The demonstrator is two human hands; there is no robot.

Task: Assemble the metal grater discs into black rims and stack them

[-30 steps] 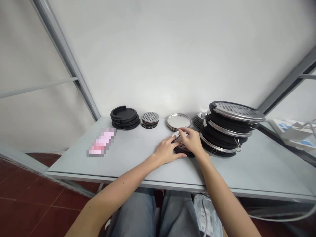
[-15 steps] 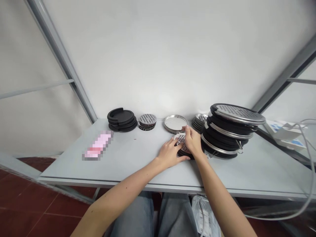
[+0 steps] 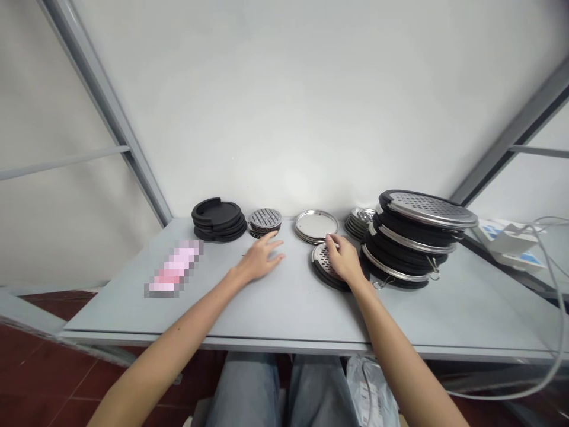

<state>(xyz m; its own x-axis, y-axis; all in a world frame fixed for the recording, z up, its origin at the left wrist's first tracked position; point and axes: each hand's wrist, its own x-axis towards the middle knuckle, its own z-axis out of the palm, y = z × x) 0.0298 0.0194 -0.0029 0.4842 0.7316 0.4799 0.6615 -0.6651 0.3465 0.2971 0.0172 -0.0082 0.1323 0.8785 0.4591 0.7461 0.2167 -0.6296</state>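
Observation:
My left hand (image 3: 261, 258) hovers above the grey table with fingers apart and holds nothing, close to a stack of small slotted metal discs (image 3: 265, 217). With fingers curled together, my right hand (image 3: 345, 260) grips the far right side of a perforated metal disc (image 3: 320, 256). That disc lies in a round black base (image 3: 328, 281); part of both is hidden under the hand. Behind it is a stack of shiny round metal trays (image 3: 317, 224). More slotted discs (image 3: 357, 224) are piled to their right.
A tall stack of black bases and metal discs (image 3: 411, 246) leans at right, with metal clips at its side. Black round bases (image 3: 217, 219) are piled at left, near a blurred pink item (image 3: 175, 267). White boxes (image 3: 511, 240) and a cable (image 3: 553, 356) are far right.
My left hand has let go of the perforated disc and moved left toward the small slotted discs. My right hand stays on the perforated disc.

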